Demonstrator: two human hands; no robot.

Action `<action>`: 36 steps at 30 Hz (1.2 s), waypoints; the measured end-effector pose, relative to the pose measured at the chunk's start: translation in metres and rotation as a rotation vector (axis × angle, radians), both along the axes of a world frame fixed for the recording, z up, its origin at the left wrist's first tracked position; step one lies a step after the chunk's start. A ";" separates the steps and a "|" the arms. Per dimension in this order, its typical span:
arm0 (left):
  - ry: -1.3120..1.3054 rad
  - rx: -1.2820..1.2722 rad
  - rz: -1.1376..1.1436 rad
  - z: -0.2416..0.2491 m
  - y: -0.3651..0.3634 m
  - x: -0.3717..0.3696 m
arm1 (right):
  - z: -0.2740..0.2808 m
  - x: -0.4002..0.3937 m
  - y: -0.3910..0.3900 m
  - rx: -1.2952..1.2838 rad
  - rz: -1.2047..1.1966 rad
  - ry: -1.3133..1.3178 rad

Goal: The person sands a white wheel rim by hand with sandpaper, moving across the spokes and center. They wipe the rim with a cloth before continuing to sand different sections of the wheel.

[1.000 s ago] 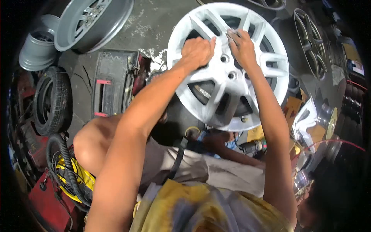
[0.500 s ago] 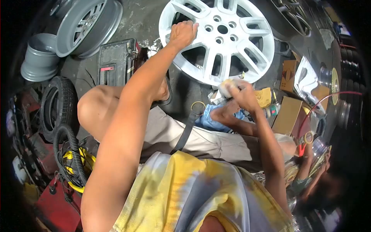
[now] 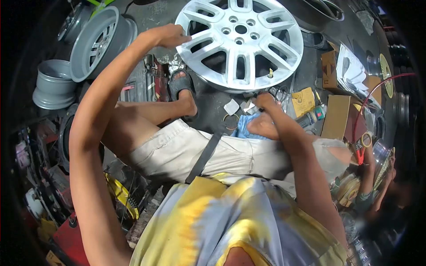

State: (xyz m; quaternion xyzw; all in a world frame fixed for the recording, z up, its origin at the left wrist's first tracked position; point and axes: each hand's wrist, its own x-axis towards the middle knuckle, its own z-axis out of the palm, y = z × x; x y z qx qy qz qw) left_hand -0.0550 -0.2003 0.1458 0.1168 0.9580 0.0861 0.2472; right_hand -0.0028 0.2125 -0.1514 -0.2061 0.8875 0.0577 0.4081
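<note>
A silver-white alloy wheel with paired spokes lies face up before me, a small brass-coloured valve stem near its lower rim. My left hand is at the wheel's left edge, its fingers bent onto the rim. Just below the wheel's near edge is my right hand, low beside my foot and a blue cloth. Its fingers are in shadow, and anything in them is hidden. A small white pad lies on the floor to its left, next to a tan ring.
Grey wheels stand at the left. A yellow paper sheet, a power tool and cardboard boxes are at the right. Red-handled scissors show near another person's arm. A sandal is on one foot.
The wheel has turned slightly counter-clockwise. My left hand has shifted left to the rim's outer edge. My right hand has dropped below the rim; the pale pad it held no longer shows in it.
</note>
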 end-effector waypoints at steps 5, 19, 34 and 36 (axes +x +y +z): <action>-0.081 0.272 0.017 0.075 0.061 0.083 | 0.011 0.044 -0.039 -0.076 -0.346 0.076; -0.228 0.262 -0.310 0.011 0.135 0.101 | 0.220 0.070 -0.009 -0.763 -0.172 -0.322; -0.151 0.636 -0.120 0.041 0.150 0.087 | 0.255 0.078 -0.014 -1.183 -0.843 -0.577; -0.019 0.471 -0.190 0.048 0.137 0.072 | 0.234 0.063 0.001 -1.127 -0.189 -0.043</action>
